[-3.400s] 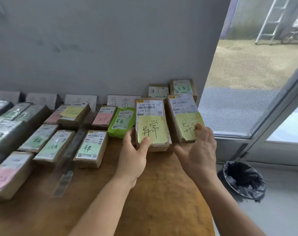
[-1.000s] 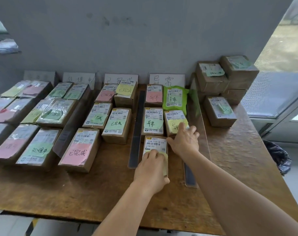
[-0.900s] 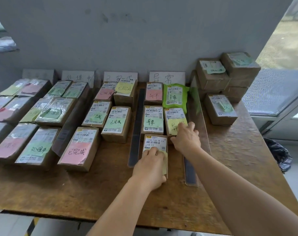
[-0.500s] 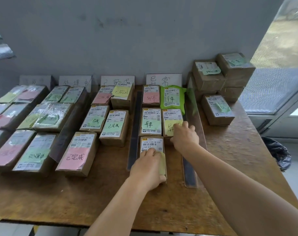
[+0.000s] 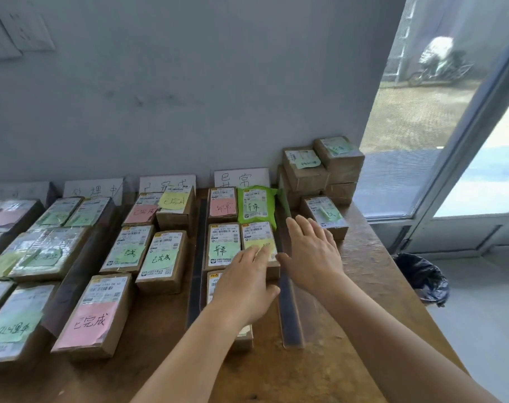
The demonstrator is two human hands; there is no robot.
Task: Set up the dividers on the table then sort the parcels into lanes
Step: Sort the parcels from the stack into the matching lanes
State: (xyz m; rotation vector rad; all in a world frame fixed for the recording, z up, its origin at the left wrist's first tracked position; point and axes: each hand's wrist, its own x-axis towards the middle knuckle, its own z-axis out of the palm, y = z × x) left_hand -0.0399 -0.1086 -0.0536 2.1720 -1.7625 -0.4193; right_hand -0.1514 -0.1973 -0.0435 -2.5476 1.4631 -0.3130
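Since half a second ago the right hand (image 5: 311, 254) has left the yellow-noted parcel (image 5: 258, 242) and hovers flat, fingers spread, holding nothing, over the clear divider (image 5: 288, 289). The left hand (image 5: 244, 283) now lies flat, fingers extended, across the nearest parcel (image 5: 215, 286), fingertips on the yellow note. Brown cartons on the worktop (image 5: 320, 370), barcode labels, handwritten sticky notes; pink-noted parcel (image 5: 95, 315) reads "已完成".

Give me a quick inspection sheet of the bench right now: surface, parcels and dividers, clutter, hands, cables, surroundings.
Surface: wooden table, worn.
Job's things: labelled parcels in lanes between clear dividers; green mailer at the back; unsorted boxes stacked right.
Clutter: nothing seen.
Hands: left hand flat on the lane's parcels; right hand open over the right divider.
Cables: nothing seen.
Surroundings: grey wall, glass door, black bin on floor.
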